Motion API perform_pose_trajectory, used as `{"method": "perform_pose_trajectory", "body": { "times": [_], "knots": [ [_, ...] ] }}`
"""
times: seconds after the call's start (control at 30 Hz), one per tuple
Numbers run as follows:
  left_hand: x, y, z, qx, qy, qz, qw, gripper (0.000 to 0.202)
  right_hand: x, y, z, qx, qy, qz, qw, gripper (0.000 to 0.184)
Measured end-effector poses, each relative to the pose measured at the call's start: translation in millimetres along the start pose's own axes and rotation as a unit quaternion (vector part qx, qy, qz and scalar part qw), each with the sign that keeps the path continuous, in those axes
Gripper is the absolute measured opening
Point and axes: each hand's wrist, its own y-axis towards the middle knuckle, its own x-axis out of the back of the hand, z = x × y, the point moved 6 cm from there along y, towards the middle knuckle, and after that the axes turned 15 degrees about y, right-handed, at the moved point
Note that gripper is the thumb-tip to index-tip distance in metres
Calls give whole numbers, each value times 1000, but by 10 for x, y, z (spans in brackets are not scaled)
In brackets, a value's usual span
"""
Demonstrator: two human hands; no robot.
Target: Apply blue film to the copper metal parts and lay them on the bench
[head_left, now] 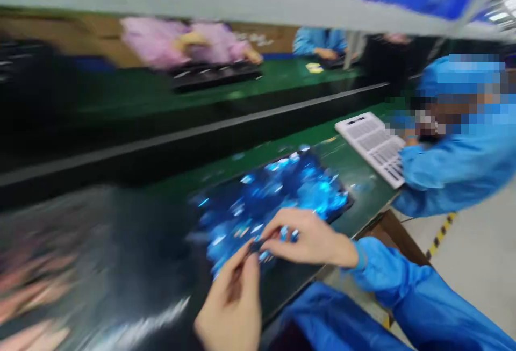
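Between the fingertips of both my hands is a small dark part (pixel 255 245), too small and blurred to name. My left hand (pixel 236 300) comes up from the bottom edge and pinches it from the left. From the right, my right hand (pixel 304 237) pinches its other side, the blue sleeve behind it. Both hands are over the near edge of a dark tray (pixel 347 203) covered with shiny blue film pieces (pixel 314 192). Small bluish bits show by the right hand's fingers.
A white tray with slots (pixel 368 147) lies further right, beside a co-worker in blue (pixel 463 152). A dark raised rail (pixel 201 128) runs behind the bench. Across it, a person in pink sleeves (pixel 157 42) handles a black tray (pixel 217 75). Blurred pinkish pieces (pixel 36 292) lie at left.
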Motion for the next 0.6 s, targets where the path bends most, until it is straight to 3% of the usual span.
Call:
{"method": "perform_pose_trajectory", "body": {
  "times": [0.07, 0.13, 0.3, 0.43, 0.6],
  "knots": [
    [112, -145, 189, 87, -14, -31, 996, 24, -6, -37, -105, -20, 62, -27, 998, 11],
    [105, -184, 274, 130, -79, -17, 988, 27, -42, -11, -204, -31, 87, -32, 995, 13],
    [196, -210, 285, 140, -170, -41, 975, 27, -277, 29, -243, -24, 71, -1, 997, 28],
    [335, -297, 364, 147, -183, -80, 969, 32, -426, 10, -104, 72, -20, 4, 997, 21],
    [394, -344, 438, 130, -184, -65, 972, 36, -528, -34, 34, 193, -148, -18, 970, 13]
  ]
}}
